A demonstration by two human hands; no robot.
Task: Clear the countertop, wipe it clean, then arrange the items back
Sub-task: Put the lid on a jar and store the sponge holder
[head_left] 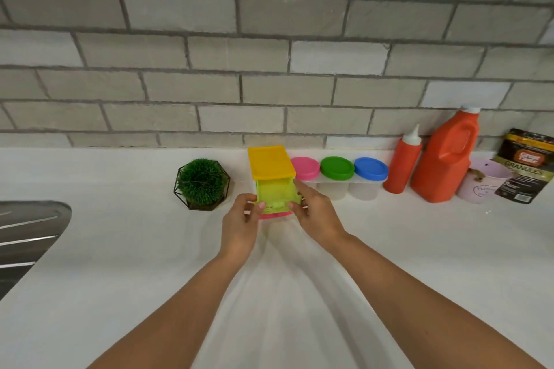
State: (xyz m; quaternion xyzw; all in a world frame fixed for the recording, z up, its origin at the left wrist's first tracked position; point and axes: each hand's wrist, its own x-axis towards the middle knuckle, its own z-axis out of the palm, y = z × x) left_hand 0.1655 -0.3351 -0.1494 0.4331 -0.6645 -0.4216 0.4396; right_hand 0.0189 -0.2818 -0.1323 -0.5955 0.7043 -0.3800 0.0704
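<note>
Hidden: sink (28,237) cut off at the left; pink cup (479,186) partly behind pouch (524,165).
Containers: three lidded jars (337,169), contents unclear.
Hands: left hand (239,223) and right hand (316,214) grip yellow-lidded box (274,186) at the counter (120,249), beside the jars.

showing two bare forearms (186,308), slim and smooth, tapering into the left grip (239,226) and right grip (317,216); showing short rounded fingernails, pale and slightly glossy, on thumbs and fingers.

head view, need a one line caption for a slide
Left hand and right hand hold a yellow-lidded green box at the white countertop, between a small plant and three lidded jars.
</note>
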